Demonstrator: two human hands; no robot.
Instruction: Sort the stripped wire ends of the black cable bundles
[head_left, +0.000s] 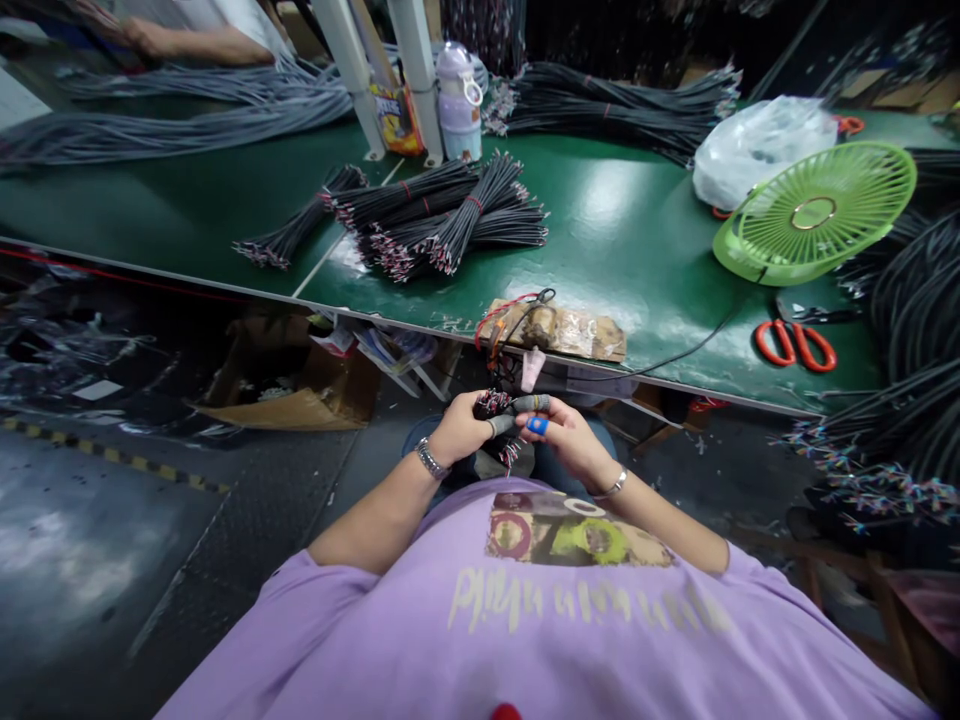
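Close to my body, below the table's front edge, my left hand (463,430) is closed around a bundle of black cables (494,403) with reddish and white stripped ends. My right hand (564,436) meets it from the other side, thumb and fingers pinched together at the bundle. Grey finger covers and a blue band wrap some of my fingertips. Whether a single cable sits in the right pinch is too small to see. Just beyond my hands, a taped cardboard piece (592,333) lies on the table edge with red and black wires over it.
Tied black cable bundles (450,215) lie on the green table (637,250). A green fan (814,213), red-handled scissors (795,345), a plastic bag (765,150) and a lilac bottle (458,105) stand about. Long cables hang at the right. Another person's arm (202,42) is at upper left.
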